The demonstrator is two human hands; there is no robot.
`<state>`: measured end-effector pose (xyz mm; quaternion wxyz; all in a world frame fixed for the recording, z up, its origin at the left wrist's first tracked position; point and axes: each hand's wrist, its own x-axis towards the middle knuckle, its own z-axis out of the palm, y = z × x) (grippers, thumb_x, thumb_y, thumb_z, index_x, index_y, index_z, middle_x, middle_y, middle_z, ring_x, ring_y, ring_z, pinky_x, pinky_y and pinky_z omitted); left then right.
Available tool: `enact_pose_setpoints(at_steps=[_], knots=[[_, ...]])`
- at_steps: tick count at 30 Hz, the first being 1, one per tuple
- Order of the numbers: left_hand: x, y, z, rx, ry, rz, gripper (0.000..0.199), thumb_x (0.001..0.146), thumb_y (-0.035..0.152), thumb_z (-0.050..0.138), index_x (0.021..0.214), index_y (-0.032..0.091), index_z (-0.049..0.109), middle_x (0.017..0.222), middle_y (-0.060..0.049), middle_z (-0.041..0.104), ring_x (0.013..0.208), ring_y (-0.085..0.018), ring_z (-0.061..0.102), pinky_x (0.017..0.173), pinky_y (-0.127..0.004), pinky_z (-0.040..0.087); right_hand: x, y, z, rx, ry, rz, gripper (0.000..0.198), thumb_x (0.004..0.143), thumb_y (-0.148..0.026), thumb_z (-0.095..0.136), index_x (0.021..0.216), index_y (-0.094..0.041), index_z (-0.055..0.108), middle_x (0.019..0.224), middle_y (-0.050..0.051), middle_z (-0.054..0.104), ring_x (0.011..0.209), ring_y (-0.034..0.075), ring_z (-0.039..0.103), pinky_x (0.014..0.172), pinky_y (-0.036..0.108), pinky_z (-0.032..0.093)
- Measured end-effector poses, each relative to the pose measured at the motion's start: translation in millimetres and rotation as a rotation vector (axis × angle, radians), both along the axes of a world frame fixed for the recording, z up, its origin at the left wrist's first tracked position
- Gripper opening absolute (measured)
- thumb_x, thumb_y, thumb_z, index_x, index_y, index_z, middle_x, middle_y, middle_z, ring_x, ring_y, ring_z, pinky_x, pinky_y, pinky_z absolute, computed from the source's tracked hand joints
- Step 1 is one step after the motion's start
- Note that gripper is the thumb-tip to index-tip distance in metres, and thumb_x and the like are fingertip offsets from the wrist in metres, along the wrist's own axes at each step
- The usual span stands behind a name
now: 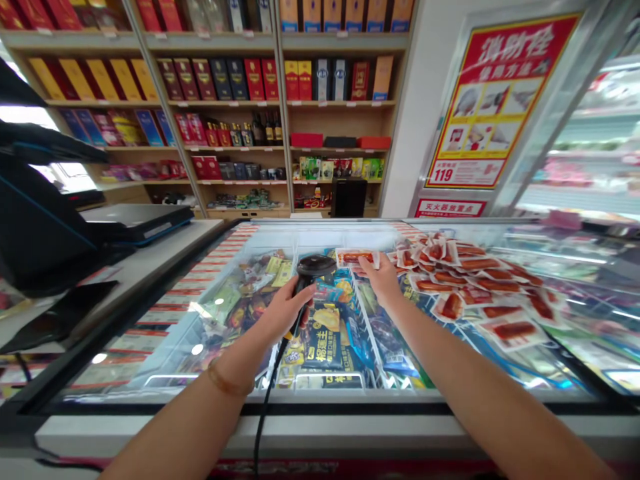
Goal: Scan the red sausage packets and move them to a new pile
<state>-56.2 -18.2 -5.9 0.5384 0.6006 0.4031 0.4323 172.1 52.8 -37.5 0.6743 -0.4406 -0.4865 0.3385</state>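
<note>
Over glass freezer lid [165,333], both forearms stretched forward. Left hand [285,310] wrapped tight round handle of black barcode scanner [314,268], head tipped toward right, cord trailing down over near edge. Right hand [383,277] pinching red sausage packet [357,257] by its near edge, just beside scanner head. Heap of like packets [480,293] crowding right; bare glass at left

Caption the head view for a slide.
Left hand aims a barcode scanner at a sausage packet held by right hand over freezer lid.
</note>
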Motion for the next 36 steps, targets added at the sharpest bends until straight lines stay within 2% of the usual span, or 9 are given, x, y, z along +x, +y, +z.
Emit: enact_pose_setpoints(at_steps=[4, 8, 12, 15, 19, 22, 36], knots=[[3.2, -7.1, 3.8, -0.011, -0.06, 0.014, 0.035, 0.078, 0.049, 0.063, 0.084, 0.02, 0.045, 0.062, 0.006, 0.052, 0.041, -0.007, 0.046, 0.039, -0.021, 0.037, -2.1, -4.9, 3.3, -0.018, -0.03, -0.038, 0.043, 0.068, -0.055, 0.069, 0.091, -0.02, 0.057, 0.083, 0.004, 0.073, 0.071, 0.024, 0.072, 0.057, 0.031, 0.053], [4.6, -9.7, 6.1, -0.03, -0.107, 0.036, 0.037, 0.075, 0.05, 0.065, 0.083, 0.019, 0.046, 0.061, 0.006, 0.052, 0.04, -0.007, 0.045, 0.038, -0.021, 0.037, -5.5, -3.3, 2.4, 0.024, 0.022, -0.057, 0.04, 0.069, -0.052, 0.069, 0.091, -0.021, 0.055, 0.087, 0.004, 0.072, 0.075, 0.025, 0.072, 0.061, 0.033, 0.054], [6.7, -12.5, 3.8, -0.036, -0.081, 0.022, 0.036, 0.075, 0.05, 0.064, 0.082, 0.019, 0.049, 0.056, 0.005, 0.051, 0.038, -0.007, 0.044, 0.038, -0.022, 0.037, -5.7, -3.0, 1.8, 0.009, 0.058, -0.036, 0.037, 0.072, -0.048, 0.068, 0.093, -0.023, 0.05, 0.087, 0.003, 0.071, 0.076, 0.024, 0.072, 0.064, 0.034, 0.055], [8.1, -14.7, 2.6, -0.029, -0.093, 0.017, 0.035, 0.075, 0.05, 0.065, 0.083, 0.019, 0.05, 0.057, 0.004, 0.052, 0.039, -0.008, 0.044, 0.037, -0.021, 0.036, -4.0, -3.6, 1.3, 0.008, -0.026, -0.067, 0.035, 0.075, -0.05, 0.064, 0.092, -0.023, 0.049, 0.089, 0.004, 0.07, 0.078, 0.023, 0.071, 0.062, 0.032, 0.054], [8.4, -15.5, 2.6, -0.018, -0.092, 0.002, 0.035, 0.076, 0.05, 0.064, 0.083, 0.019, 0.049, 0.057, 0.004, 0.052, 0.04, -0.008, 0.044, 0.038, -0.022, 0.037, -0.7, -3.6, -0.8, 0.058, -0.201, -0.202, 0.032, 0.077, -0.051, 0.062, 0.087, -0.022, 0.052, 0.083, 0.004, 0.067, 0.078, 0.022, 0.066, 0.069, 0.033, 0.052], [8.5, -15.3, 2.3, -0.008, -0.096, 0.0, 0.034, 0.077, 0.049, 0.063, 0.085, 0.019, 0.049, 0.06, 0.003, 0.053, 0.04, -0.008, 0.044, 0.038, -0.022, 0.038, 0.6, -3.6, -1.8, 0.093, -0.265, -0.237, 0.032, 0.079, -0.05, 0.06, 0.088, -0.021, 0.054, 0.081, 0.003, 0.065, 0.076, 0.02, 0.062, 0.073, 0.033, 0.05], [9.4, -17.0, 3.1, -0.002, -0.093, -0.012, 0.033, 0.076, 0.048, 0.064, 0.084, 0.02, 0.048, 0.062, 0.003, 0.055, 0.041, -0.008, 0.046, 0.038, -0.022, 0.039, 0.8, 1.0, -4.8, 0.085, -0.24, -0.241, 0.036, 0.077, -0.053, 0.061, 0.091, -0.021, 0.056, 0.084, 0.004, 0.066, 0.081, 0.022, 0.061, 0.075, 0.034, 0.05]])
